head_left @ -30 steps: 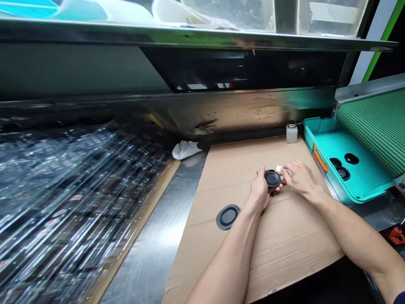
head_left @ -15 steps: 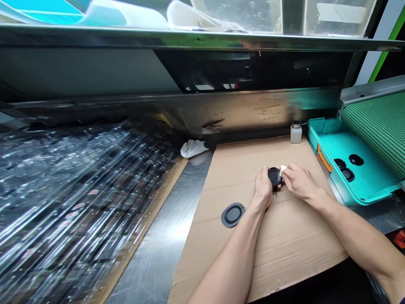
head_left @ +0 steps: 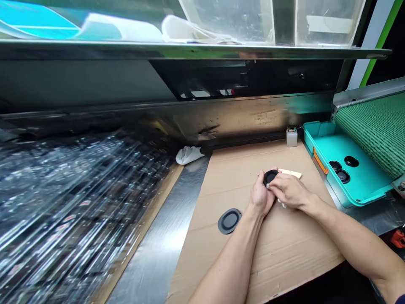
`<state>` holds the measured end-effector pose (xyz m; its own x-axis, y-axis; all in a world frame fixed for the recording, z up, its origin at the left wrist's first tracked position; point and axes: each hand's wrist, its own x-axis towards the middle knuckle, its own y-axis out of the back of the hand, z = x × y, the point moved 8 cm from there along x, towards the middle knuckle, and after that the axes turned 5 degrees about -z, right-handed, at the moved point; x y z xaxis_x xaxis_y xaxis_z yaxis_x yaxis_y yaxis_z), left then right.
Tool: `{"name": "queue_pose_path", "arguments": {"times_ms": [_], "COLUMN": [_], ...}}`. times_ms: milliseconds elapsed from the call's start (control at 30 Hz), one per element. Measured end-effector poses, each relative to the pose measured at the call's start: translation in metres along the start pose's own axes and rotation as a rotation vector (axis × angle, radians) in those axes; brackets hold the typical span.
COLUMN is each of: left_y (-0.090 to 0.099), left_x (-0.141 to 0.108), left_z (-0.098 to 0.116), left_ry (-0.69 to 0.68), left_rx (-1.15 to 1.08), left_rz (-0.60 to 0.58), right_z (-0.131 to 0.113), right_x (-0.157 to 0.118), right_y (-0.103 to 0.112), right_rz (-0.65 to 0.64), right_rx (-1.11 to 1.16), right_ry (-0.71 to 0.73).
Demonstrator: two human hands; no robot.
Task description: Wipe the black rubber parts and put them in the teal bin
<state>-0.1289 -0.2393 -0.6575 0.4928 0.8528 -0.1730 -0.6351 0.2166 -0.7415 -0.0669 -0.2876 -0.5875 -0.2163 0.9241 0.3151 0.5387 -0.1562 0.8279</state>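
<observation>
My left hand [head_left: 260, 196] is closed around a small round black part [head_left: 270, 175], holding it up over the cardboard. The fingers of my right hand [head_left: 289, 191] are pinched at the part's lower right rim. A bit of white wipe [head_left: 282, 204] pokes out below that hand, and a speck of white shows at its fingertips. Behind my right hand is a flat cream-coloured strip [head_left: 292, 173], partly covered by the hand. To the left of my left wrist, a dark grey oval part [head_left: 230, 221] with a ring-shaped groove lies flat on the cardboard.
Under my hands is a cardboard sheet [head_left: 202, 257] on a metal bench. A turquoise tray [head_left: 363, 194] with black round parts stands right, beside a green conveyor belt [head_left: 376, 122]. A small bottle [head_left: 291, 137], crumpled white cloth [head_left: 189, 155] and stacked clear plastic trays [head_left: 79, 211] surround it.
My right hand has shifted from the right side of the black part to its lower rim. The black part is tilted differently. The cream strip now shows behind the hand. The view has shifted slightly.
</observation>
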Motion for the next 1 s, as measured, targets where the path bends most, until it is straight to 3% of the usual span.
{"name": "queue_pose_path", "arguments": {"times_ms": [100, 233, 333, 433, 600, 733, 867, 1000], "left_y": [-0.003, -0.002, 0.001, 0.003, 0.007, 0.006, 0.002, 0.004], "left_x": [-0.002, -0.002, -0.002, -0.002, -0.005, -0.010, -0.016, -0.016], "left_z": [0.005, 0.004, 0.011, 0.017, 0.011, 0.009, 0.005, 0.002], "left_ry": [-0.009, 0.025, 0.010, 0.008, 0.135, 0.211, 0.286, 0.276], "left_rx": [-0.034, -0.067, -0.092, -0.137, -0.227, -0.238, -0.160, -0.036], "left_rz": [0.003, 0.033, 0.037, 0.016, 0.105, 0.152, 0.148, 0.161], "right_z": [0.011, -0.003, 0.012, 0.035, 0.045, 0.048, 0.043, 0.035], "right_x": [-0.002, 0.000, -0.002, -0.006, -0.009, -0.007, -0.005, -0.003], "right_y": [0.008, -0.002, -0.002, 0.018, 0.049, 0.045, 0.040, 0.035], "right_rz": [0.057, 0.014, 0.021, 0.169, 0.411, 0.375, 0.324, 0.256], "right_rx": [-0.104, -0.053, -0.157, -0.185, 0.115, 0.241, 0.254, 0.227], "right_ry": [-0.148, 0.023, -0.077, -0.227, -0.208, -0.284, -0.249, -0.169]}}
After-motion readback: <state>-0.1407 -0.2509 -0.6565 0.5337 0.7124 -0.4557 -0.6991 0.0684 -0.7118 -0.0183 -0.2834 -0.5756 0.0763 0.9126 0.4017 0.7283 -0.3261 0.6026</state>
